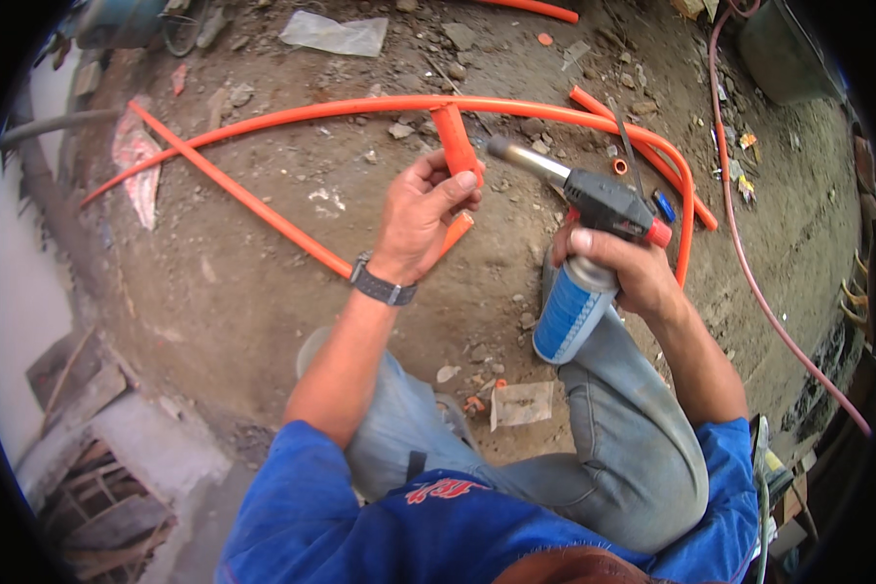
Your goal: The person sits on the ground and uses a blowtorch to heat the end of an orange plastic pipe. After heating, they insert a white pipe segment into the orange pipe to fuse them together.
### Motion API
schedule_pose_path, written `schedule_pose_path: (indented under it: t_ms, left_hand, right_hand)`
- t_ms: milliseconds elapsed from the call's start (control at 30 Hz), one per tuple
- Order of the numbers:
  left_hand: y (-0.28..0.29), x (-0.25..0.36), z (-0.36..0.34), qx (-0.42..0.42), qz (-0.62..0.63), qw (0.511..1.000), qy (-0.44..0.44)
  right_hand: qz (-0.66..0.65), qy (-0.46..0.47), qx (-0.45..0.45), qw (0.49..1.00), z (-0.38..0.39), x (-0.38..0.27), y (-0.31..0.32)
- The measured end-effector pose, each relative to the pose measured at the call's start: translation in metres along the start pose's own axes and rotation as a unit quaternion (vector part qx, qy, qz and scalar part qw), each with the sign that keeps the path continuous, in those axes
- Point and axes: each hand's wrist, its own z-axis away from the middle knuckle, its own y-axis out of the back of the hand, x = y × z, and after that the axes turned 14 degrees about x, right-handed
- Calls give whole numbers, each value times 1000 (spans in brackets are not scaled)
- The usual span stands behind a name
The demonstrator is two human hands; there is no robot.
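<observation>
Orange plastic, by its look, is held at 12 o'clock: the short pipe [455, 141] is gripped low between the thumb and curled fingers of the left hand [420, 214]. Low weight and a smooth, fairly stiff wall are to be expected; softening under heat is likely, so hold should be taken at the lower end, clear of the nozzle [540, 164]. The torch [608, 202], between 2 and 3 o'clock, is grasped at its neck by the wrapped right hand [625, 265]; no flame can be confirmed. Its canister [572, 316] is sealed, contents hidden. At 2 o'clock a grey tub [784, 58] is placed; its contents cannot be made out.
</observation>
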Motion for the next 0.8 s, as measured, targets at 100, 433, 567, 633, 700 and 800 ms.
schedule_pose_path:
  t_ms: [100, 433, 567, 633, 700, 800]
  left_hand:
    - [1, 0, 0, -1, 5, 1000, -10]
    - [1, 3, 2, -9, 23, 1000, -3]
    - [6, 3, -1, -21, 0, 1000, -6]
    - [6, 1, -1, -16, -11, 1000, -17]
    - [1, -2, -1, -7, -19, 999, -39]
    - [-1, -2, -1, 3, -31, 998, -55]
  right_hand:
    - [-7, -1, -7, 1000, -1, 0, -1]
    - [-31, -45, 20, 998, -11, -1, 0]
    - [-11, -16, -8, 1000, -1, 0, -1]
    - [-21, -21, -18, 999, -4, 1, 0]
    - [-22, -39, 16, 999, -5, 0, -1]
    - [8, -9, -13, 1000, 6, 3, 2]
